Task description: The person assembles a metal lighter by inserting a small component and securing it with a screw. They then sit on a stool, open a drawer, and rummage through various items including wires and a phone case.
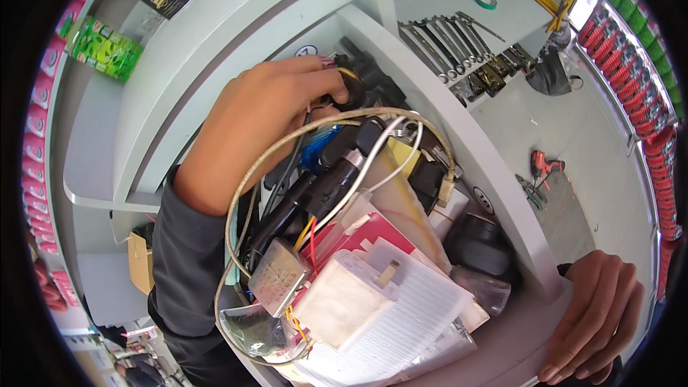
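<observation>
An open drawer [459,129], packed with a jumble of parts, lies in front of me. My left hand [269,104] reaches into its far end, fingers curled among dark pieces [373,75]; what they pinch is partly hidden. Beneath the wrist runs a looped beige cable [269,154] with a plug end, beside a white cable [365,172]. Nearer are a black cylindrical tool [333,186], a metal box [278,277] with coloured wires, a white power adapter [347,297] and papers [423,322]. My right hand [595,315] is closed over the drawer's front edge.
A row of spanners [448,43] and green tape [486,1] lie on a surface at the far right. A red power drill [545,165] and pliers [529,190] are on the floor. A green package [106,49] stands on the left shelf, above a cardboard box [140,261].
</observation>
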`<state>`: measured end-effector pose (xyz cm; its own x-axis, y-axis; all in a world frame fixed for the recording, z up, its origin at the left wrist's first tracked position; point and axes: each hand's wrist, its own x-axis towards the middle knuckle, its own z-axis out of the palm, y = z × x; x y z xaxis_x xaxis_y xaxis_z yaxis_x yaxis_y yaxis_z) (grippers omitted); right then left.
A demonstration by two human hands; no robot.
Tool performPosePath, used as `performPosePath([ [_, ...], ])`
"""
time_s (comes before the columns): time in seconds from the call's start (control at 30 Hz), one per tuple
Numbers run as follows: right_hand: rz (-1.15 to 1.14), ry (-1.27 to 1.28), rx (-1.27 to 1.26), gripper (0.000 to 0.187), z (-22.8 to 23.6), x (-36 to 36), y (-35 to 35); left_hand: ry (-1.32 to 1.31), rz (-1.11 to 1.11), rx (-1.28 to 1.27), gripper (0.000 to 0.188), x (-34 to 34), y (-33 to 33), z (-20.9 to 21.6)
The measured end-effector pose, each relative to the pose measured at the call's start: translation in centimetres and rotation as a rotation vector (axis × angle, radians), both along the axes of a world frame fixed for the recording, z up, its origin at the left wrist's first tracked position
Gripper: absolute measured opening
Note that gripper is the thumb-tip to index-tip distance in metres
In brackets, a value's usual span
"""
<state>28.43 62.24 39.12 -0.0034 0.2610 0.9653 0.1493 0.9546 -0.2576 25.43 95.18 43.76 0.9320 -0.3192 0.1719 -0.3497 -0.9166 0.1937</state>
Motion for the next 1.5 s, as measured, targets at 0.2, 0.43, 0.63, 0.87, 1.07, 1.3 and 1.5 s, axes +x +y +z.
performPosePath([
  [0.2,0.001,-0.001,-0.089,0.012,0.7,-0.2,-2.8,-0.143,0.065,0.031,0.017,-0.7,-0.3,1.4],
  [0.43,0.026,0.025,0.046,0.022,-1.0,0.5,1.4,-0.151,0.25,0.06,0.018,-2.7,1.6,0.0],
  [0.63,-0.036,-0.002,0.001,0.022,0.9,0.2,-0.4,-0.128,0.36,0.061,0.019,-1.6,-0.2,1.6],
  [0.87,-0.041,0.054,0.056,0.023,0.4,0.0,0.2,-0.107,-0.083,0.109,0.052,-0.3,0.0,0.5],
  [1.07,-0.081,0.141,-0.018,0.025,0.5,-1.1,-0.5,-0.007,-0.056,0.088,0.048,-0.8,1.0,0.4],
  [1.3,-0.008,0.074,-0.039,0.025,-0.1,0.0,0.3,-0.072,-0.084,0.015,0.021,-1.1,1.2,0.6],
  [1.5,-0.043,0.017,-0.09,0.025,1.9,0.0,-1.4,-0.122,-0.058,0.086,0.017,-0.4,-0.4,2.0],
])
